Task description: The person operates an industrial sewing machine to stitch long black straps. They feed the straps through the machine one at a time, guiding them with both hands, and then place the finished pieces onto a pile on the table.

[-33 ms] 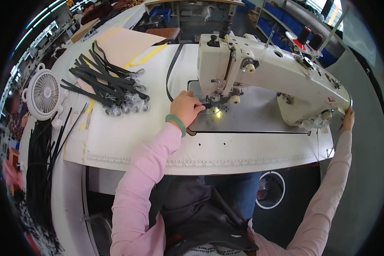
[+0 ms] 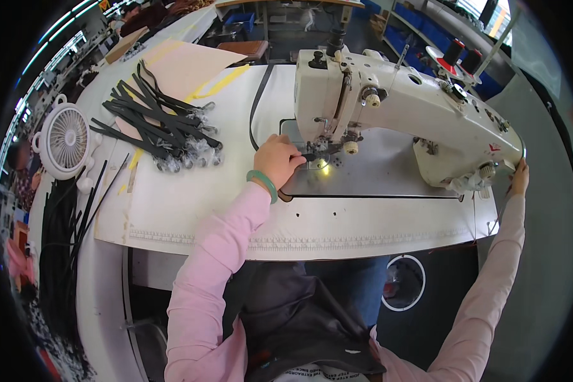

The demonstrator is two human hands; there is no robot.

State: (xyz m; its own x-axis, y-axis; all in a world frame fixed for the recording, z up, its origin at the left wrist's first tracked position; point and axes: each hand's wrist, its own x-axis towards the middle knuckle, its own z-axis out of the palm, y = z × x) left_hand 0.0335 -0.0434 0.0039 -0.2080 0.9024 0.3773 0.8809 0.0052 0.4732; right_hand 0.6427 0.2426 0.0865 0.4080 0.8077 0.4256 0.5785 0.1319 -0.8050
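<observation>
— What is the left hand (image 2: 279, 160) doing at the white sewing machine (image 2: 388, 108)?

— Its fingers (image 2: 297, 157) are pinching a narrow black strap (image 2: 258, 105) under the needle, on the steel plate of the desk (image 2: 191, 210).

— How is it likely handling?

— Probably light and limp; best held flat near the needle. The right hand (image 2: 519, 178) is touching the machine's far end, grip unclear.

- You see bright, even overhead light; a small lamp glares at centre frame on the sewing machine (image 2: 401, 108) bed.
- Fisheye bends edges; corners black.
</observation>
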